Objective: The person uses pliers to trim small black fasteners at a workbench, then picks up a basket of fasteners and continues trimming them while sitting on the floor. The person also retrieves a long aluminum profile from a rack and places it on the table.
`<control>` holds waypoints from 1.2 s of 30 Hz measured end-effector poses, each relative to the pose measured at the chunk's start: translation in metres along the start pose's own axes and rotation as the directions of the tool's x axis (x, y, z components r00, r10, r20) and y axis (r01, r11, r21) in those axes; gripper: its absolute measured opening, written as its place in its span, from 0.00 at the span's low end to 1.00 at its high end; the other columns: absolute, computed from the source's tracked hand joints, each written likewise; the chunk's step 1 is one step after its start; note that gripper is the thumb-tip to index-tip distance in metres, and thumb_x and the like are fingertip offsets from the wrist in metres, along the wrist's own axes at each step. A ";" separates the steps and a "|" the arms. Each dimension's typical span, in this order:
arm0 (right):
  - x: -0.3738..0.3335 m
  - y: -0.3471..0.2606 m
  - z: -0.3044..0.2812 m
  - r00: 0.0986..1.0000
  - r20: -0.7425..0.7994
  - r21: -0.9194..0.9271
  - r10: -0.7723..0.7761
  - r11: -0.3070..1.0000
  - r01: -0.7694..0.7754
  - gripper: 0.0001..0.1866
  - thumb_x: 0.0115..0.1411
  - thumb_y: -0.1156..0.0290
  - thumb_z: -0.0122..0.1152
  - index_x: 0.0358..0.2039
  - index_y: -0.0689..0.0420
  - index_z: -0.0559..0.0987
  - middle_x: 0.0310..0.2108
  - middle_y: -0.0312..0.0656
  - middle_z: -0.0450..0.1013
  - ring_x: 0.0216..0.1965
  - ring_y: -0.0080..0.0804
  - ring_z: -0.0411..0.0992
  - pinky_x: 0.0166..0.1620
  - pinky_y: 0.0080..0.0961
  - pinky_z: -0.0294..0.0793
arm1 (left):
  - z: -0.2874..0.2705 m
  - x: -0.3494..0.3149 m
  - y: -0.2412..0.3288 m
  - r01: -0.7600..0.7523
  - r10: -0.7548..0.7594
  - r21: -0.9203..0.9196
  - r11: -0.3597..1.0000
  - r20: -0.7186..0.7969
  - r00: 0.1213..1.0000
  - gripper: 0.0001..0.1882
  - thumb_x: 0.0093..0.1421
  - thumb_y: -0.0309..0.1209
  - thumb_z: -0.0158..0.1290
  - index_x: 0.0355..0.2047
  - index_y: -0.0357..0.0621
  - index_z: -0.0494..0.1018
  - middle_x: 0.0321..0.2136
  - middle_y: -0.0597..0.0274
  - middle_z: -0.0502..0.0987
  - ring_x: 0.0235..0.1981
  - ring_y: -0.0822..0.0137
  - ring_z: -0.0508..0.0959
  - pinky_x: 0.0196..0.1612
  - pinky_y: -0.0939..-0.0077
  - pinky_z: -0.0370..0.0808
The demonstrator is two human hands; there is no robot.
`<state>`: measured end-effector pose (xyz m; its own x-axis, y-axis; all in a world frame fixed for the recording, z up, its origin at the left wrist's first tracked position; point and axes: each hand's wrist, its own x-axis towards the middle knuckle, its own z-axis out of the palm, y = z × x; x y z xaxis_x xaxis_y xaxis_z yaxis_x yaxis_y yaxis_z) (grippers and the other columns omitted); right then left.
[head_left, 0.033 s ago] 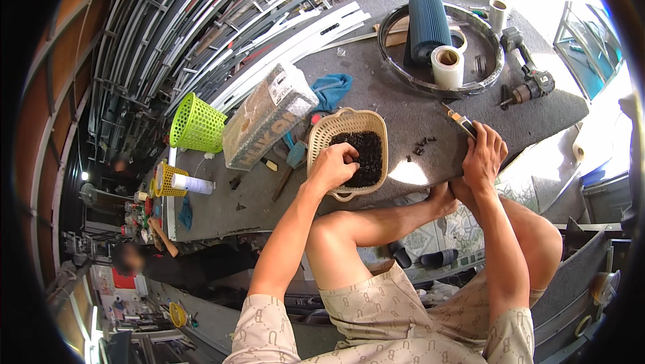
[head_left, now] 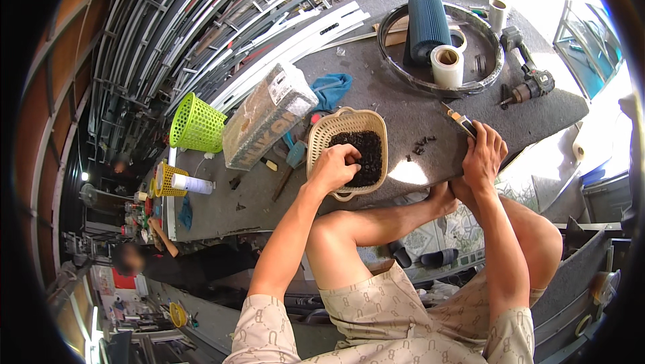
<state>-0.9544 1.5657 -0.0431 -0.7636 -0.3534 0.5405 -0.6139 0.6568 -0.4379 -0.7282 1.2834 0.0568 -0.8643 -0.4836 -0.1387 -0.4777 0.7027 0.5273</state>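
My left hand (head_left: 332,168) reaches into a beige plastic basket (head_left: 316,137), its fingers curled together over a heap of small dark pieces (head_left: 369,157). Whatever those fingers pinch is hidden or too small to name. On the right, my right hand (head_left: 484,154) rests at the table's near edge, wrapped round a utility knife (head_left: 461,122) whose blade points away to the far left. Between the basket and that hand, a few loose dark pieces (head_left: 421,146) lie on the grey table (head_left: 430,121).
Left of the basket stand a long wrapped block (head_left: 262,122), a hammer (head_left: 290,161) and a green basket (head_left: 196,124). A large ring (head_left: 386,48) surrounds a blue ribbed roll (head_left: 428,25) and a film roll (head_left: 447,68). A power drill (head_left: 531,87) lies far right. Another person (head_left: 195,266) is at left.
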 end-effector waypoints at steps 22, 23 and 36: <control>0.000 -0.001 -0.001 1.000 -0.008 0.013 0.003 1.000 -0.003 0.22 0.66 0.71 0.60 0.61 0.51 0.75 0.56 0.40 0.74 0.60 0.41 0.69 0.65 0.43 0.58 | 0.002 -0.007 0.008 -0.137 0.131 0.177 0.975 0.044 0.990 0.11 0.56 0.29 0.61 0.39 0.41 0.83 0.34 0.49 0.84 0.38 0.49 0.85 0.45 0.57 0.81; 0.000 0.000 -0.001 1.000 -0.008 0.008 -0.003 1.000 0.003 0.22 0.67 0.70 0.60 0.61 0.51 0.75 0.56 0.41 0.74 0.60 0.41 0.69 0.65 0.42 0.58 | 0.001 -0.008 0.007 -0.135 0.129 0.176 0.975 0.046 0.991 0.11 0.56 0.29 0.61 0.39 0.41 0.83 0.33 0.49 0.84 0.36 0.51 0.85 0.44 0.58 0.82; 0.000 -0.001 0.000 1.000 -0.003 0.005 0.010 1.000 -0.010 0.22 0.66 0.71 0.60 0.61 0.51 0.75 0.56 0.40 0.74 0.61 0.41 0.69 0.65 0.42 0.58 | -0.017 0.000 0.002 0.360 -0.240 -0.656 0.664 0.270 0.933 0.08 0.60 0.29 0.59 0.35 0.37 0.82 0.21 0.70 0.74 0.23 0.73 0.73 0.25 0.76 0.69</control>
<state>-0.9540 1.5650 -0.0424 -0.7690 -0.3450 0.5382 -0.6073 0.6571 -0.4465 -0.7262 1.2762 0.0723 -0.7337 -0.4791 -0.4819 -0.5252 -0.0501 0.8495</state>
